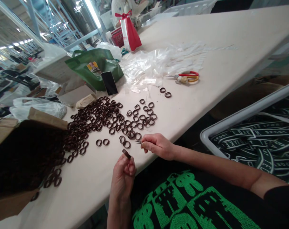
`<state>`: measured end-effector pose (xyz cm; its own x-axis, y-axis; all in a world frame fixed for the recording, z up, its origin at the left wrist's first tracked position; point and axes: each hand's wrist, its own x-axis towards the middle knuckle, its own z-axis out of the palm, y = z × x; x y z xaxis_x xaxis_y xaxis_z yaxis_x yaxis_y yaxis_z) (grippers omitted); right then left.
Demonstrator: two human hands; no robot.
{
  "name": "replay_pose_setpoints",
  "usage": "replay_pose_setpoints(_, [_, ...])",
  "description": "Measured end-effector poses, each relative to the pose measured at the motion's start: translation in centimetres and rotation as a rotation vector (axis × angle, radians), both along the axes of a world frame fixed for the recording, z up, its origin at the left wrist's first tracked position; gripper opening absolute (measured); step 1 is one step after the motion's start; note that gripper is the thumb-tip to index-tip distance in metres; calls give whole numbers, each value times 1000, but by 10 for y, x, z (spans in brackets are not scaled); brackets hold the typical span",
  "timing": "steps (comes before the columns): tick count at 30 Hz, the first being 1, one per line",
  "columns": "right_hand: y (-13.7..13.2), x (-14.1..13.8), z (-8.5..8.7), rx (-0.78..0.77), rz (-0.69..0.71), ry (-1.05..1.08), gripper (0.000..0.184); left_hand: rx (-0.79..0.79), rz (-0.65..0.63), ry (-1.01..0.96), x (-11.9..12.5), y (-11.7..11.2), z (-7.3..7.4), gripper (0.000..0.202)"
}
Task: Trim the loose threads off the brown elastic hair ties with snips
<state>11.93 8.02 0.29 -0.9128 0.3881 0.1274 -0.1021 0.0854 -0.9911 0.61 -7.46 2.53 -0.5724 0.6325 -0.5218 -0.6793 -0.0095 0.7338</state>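
Observation:
My left hand (124,170) is closed, with a dark brown ring (126,154) pinched between thumb and fingers at the table's front edge. Just to its right, my right hand (158,146) grips a small pointed metal tool (137,142), whose thin tips point left; the fist hides the rest, so I cannot tell its exact kind. The tool's tips are apart from the held ring. Beyond both hands lies a spread of similar brown rings (127,144), loose on the pale table (182,111). The heap of rings (97,111) thickens toward the left.
An open cardboard box (13,203) stands at the left. Behind the heap are a phone (109,83), a green bag (97,65) and clear plastic (146,68). Red-and-orange-handled scissors (188,77) lie farther right. A bin (206,136) of printed straps (258,143) sits beside the table.

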Motion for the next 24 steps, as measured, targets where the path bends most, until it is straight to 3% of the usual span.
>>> replay_pose_setpoints(4, [3,5,0,244,13,-30,36,44,-1,-92,2,-1,2,31])
replay_pose_setpoints(8, [0,5,6,360,34,-4,33,63,-18,-109,4,-1,3,30])
replay_pose_setpoints(14, [-3,2,7,351,79,-11,30,31,-8,-138,4,-4,-3,26])
replay_pose_setpoints(20, [-6,0,7,324,95,0,29,-25,82,-190,5,-3,-9,21])
replay_pose_setpoints(24, [-8,-2,6,306,91,5,29,10,43,-192,7,-1,-10,19])
